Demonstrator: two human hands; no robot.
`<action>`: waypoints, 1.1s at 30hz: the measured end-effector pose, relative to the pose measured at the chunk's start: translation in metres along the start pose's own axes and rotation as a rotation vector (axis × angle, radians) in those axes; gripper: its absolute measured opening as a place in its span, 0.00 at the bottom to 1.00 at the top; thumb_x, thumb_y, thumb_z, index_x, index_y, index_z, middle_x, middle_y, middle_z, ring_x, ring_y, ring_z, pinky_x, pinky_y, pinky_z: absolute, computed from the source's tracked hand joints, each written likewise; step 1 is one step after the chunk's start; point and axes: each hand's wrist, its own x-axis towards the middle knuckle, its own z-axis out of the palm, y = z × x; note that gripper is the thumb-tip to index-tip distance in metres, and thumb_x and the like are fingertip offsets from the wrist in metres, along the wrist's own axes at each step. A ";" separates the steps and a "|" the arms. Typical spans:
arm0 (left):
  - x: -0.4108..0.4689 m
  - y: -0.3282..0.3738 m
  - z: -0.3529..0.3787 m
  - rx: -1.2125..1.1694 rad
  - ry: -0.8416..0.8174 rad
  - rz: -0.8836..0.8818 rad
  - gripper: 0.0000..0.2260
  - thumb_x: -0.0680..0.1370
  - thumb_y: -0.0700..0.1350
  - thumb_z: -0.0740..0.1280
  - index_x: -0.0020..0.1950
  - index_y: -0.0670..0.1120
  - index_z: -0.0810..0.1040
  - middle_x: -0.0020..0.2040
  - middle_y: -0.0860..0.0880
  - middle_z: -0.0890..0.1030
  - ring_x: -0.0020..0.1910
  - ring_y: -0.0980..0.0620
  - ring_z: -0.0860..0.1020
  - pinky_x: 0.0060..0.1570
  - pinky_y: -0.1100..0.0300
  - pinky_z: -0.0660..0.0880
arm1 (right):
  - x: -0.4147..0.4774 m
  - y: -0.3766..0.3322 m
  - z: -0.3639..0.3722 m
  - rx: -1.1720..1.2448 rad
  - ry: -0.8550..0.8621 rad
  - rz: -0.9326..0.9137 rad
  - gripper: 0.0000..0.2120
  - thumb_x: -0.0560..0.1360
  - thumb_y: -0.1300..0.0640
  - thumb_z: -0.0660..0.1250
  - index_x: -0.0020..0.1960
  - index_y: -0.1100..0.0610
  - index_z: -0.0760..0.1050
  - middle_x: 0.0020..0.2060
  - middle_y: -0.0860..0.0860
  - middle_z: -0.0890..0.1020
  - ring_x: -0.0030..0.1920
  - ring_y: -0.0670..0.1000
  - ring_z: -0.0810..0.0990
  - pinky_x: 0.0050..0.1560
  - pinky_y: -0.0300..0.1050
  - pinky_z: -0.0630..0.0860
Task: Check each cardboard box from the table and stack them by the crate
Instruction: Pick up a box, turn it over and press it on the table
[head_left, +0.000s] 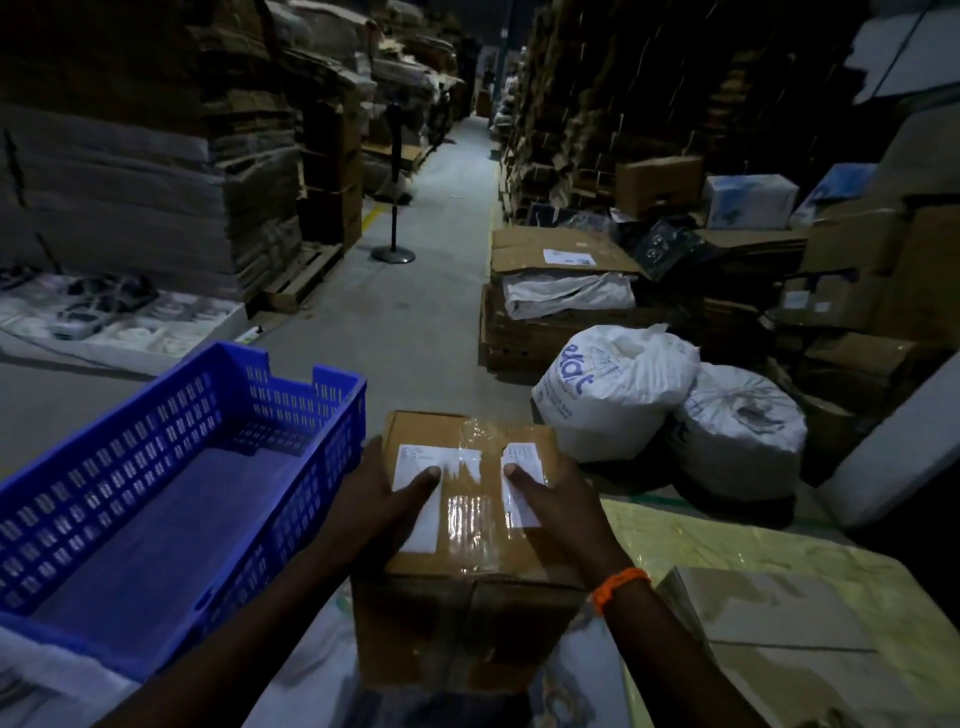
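- your left hand (374, 499) and right hand (561, 509) each clamp a side of the cardboard box (467, 525), thumbs pressed on its top; it is just right of the blue crate (311, 447)
- the glossy tape across the top looks slick, so a thumb could slide and tip the box against the crate wall
- dim light may leave the white labels (415, 519) hard to read
- the box is matte brown corrugated card, square-edged; the crate is rigid perforated plastic
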 end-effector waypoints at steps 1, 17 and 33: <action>0.000 0.000 0.001 -0.045 -0.007 0.018 0.30 0.74 0.61 0.70 0.71 0.51 0.67 0.52 0.58 0.76 0.52 0.58 0.79 0.47 0.65 0.75 | -0.002 0.000 -0.001 0.018 -0.002 0.009 0.36 0.70 0.31 0.72 0.69 0.51 0.72 0.59 0.50 0.83 0.56 0.52 0.83 0.61 0.52 0.79; 0.006 0.003 0.016 -0.276 0.163 0.190 0.36 0.69 0.64 0.77 0.70 0.57 0.65 0.61 0.57 0.75 0.59 0.57 0.77 0.55 0.59 0.76 | -0.025 0.012 -0.016 0.321 0.284 -0.074 0.36 0.72 0.29 0.67 0.70 0.52 0.69 0.60 0.51 0.79 0.52 0.48 0.78 0.48 0.45 0.75; 0.014 -0.017 0.000 -0.426 0.184 0.112 0.32 0.68 0.63 0.76 0.67 0.50 0.73 0.61 0.53 0.77 0.59 0.56 0.77 0.52 0.60 0.74 | -0.005 0.020 0.001 0.352 0.119 -0.159 0.19 0.79 0.52 0.72 0.67 0.44 0.71 0.63 0.49 0.79 0.58 0.45 0.79 0.46 0.31 0.74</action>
